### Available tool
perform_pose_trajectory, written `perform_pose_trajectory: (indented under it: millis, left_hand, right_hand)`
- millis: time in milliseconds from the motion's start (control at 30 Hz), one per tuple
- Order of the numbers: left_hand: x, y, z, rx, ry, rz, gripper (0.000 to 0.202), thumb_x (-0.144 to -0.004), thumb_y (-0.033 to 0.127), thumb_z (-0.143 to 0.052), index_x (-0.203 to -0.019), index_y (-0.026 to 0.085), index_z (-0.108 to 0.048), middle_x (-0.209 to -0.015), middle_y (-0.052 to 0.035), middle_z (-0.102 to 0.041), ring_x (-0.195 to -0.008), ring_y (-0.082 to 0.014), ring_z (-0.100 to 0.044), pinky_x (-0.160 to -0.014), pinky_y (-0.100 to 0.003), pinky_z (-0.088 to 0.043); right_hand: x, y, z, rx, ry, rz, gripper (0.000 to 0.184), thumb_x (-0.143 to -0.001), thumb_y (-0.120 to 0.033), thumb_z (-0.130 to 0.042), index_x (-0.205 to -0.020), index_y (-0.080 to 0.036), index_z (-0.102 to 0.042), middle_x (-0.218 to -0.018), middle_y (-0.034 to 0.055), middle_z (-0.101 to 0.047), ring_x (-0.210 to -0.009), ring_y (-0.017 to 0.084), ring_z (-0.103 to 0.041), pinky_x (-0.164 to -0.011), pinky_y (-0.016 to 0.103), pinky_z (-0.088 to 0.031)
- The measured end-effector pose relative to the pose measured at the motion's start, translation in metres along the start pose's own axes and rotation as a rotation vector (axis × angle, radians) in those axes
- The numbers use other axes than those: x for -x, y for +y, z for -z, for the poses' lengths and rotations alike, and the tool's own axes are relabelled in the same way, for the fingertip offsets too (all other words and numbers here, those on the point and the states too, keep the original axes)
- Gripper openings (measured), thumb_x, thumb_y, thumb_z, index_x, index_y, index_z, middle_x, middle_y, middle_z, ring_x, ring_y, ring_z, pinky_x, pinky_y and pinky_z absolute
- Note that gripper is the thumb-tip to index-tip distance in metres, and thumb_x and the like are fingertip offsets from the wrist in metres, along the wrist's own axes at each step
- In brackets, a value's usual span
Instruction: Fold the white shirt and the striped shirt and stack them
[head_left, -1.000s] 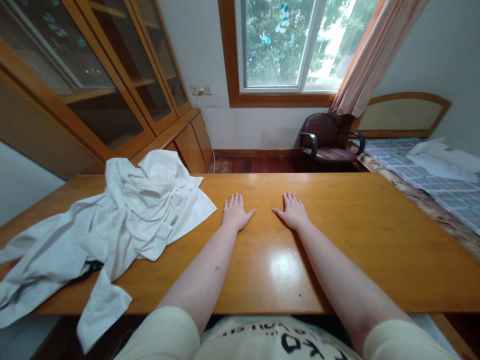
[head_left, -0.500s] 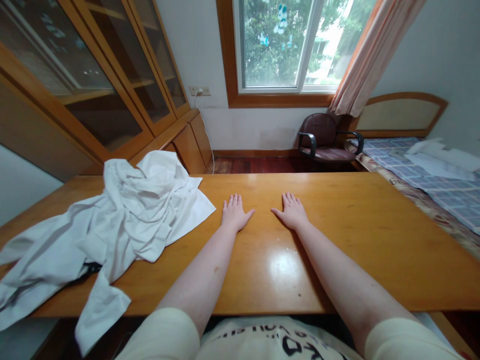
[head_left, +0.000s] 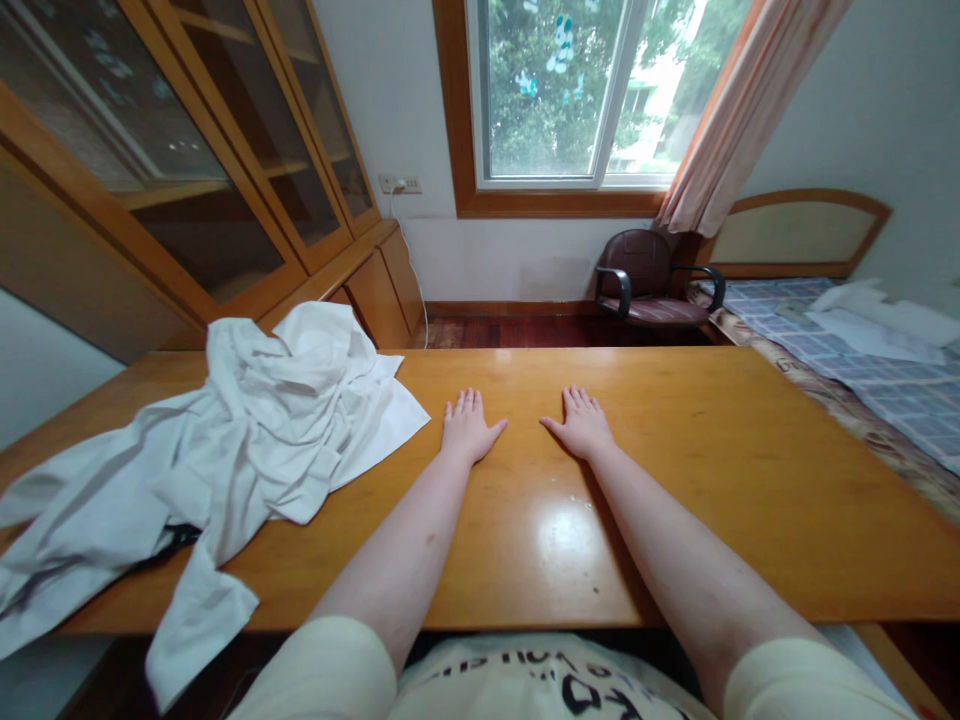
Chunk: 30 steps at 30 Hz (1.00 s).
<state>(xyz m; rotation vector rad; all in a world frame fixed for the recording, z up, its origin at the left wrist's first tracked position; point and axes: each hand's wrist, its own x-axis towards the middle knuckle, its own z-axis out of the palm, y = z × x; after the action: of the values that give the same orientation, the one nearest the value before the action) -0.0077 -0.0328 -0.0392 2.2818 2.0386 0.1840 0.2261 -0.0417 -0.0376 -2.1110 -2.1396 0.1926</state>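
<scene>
My left hand (head_left: 468, 428) lies flat, palm down, on the wooden table (head_left: 712, 470), fingers stretched out and holding nothing. My right hand (head_left: 581, 424) lies the same way a short gap to its right, also empty. A crumpled white garment (head_left: 225, 440) is heaped on the left part of the table, and one corner of it reaches close to my left hand without touching it. Part of the cloth hangs over the near edge.
A wooden cabinet with glass doors (head_left: 187, 150) stands along the left wall. Beyond the table are a dark armchair (head_left: 652, 285) under the window (head_left: 570, 90) and a bed with a checked cover (head_left: 862, 350) at the right.
</scene>
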Motion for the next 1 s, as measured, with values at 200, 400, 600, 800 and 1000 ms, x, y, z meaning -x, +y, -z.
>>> perform_pose_trajectory:
  millis: [200, 400, 600, 800, 1000]
  left_hand:
    - [0.000, 0.000, -0.001, 0.002, -0.003, -0.001, 0.090, -0.080, 0.071, -0.032, -0.147, 0.010, -0.026, -0.154, -0.0131, -0.021, -0.143, -0.0276, -0.015, -0.115, -0.047, -0.012]
    - [0.001, 0.001, 0.003, 0.008, -0.019, 0.000, 0.088, -0.081, 0.070, -0.032, -0.147, 0.011, -0.027, -0.154, -0.0130, -0.021, -0.143, -0.0271, -0.015, -0.115, -0.046, -0.012]
    - [0.002, -0.001, 0.007, 0.022, -0.022, -0.008, 0.084, -0.083, 0.066, -0.034, -0.146, 0.011, -0.029, -0.154, -0.0135, -0.023, -0.143, -0.0267, -0.017, -0.115, -0.047, -0.014]
    - [0.001, -0.001, 0.008, 0.078, -0.010, 0.001, 0.071, -0.086, 0.057, -0.041, -0.142, 0.014, -0.036, -0.151, -0.0116, -0.030, -0.141, -0.0265, -0.022, -0.115, -0.046, -0.017]
    - [0.005, -0.033, 0.038, 0.374, 0.203, 0.003, 0.044, -0.089, 0.035, -0.042, -0.128, 0.021, -0.053, -0.135, -0.0062, -0.054, -0.124, -0.0185, -0.050, -0.106, -0.032, -0.038]
  right_hand:
    - [-0.001, 0.000, -0.001, -0.036, 0.011, -0.003, 0.092, -0.081, -0.068, -0.040, -0.146, -0.004, -0.028, -0.153, 0.0168, -0.022, -0.142, 0.028, -0.016, -0.114, 0.043, -0.011]
    - [-0.007, 0.014, 0.000, -0.643, 0.187, -0.071, 0.057, -0.075, -0.060, -0.053, -0.109, -0.016, -0.066, -0.126, 0.0141, -0.059, -0.120, 0.028, -0.050, -0.104, 0.041, -0.032]
    - [-0.013, 0.039, 0.002, -1.068, 0.352, -0.199, 0.048, -0.076, -0.061, -0.046, -0.077, -0.016, -0.062, -0.080, 0.0083, -0.068, -0.071, 0.018, -0.061, -0.067, 0.031, -0.049]
    - [-0.018, 0.046, 0.009, -1.200, 0.325, -0.201, 0.041, -0.069, -0.057, -0.057, -0.070, -0.017, -0.061, -0.071, 0.0049, -0.064, -0.058, 0.013, -0.054, -0.051, 0.024, -0.043]
    - [-0.016, 0.041, 0.013, -1.241, 0.258, -0.197, 0.036, -0.065, -0.053, -0.062, -0.067, -0.017, -0.062, -0.062, 0.0025, -0.059, -0.054, 0.012, -0.051, -0.047, 0.022, -0.039]
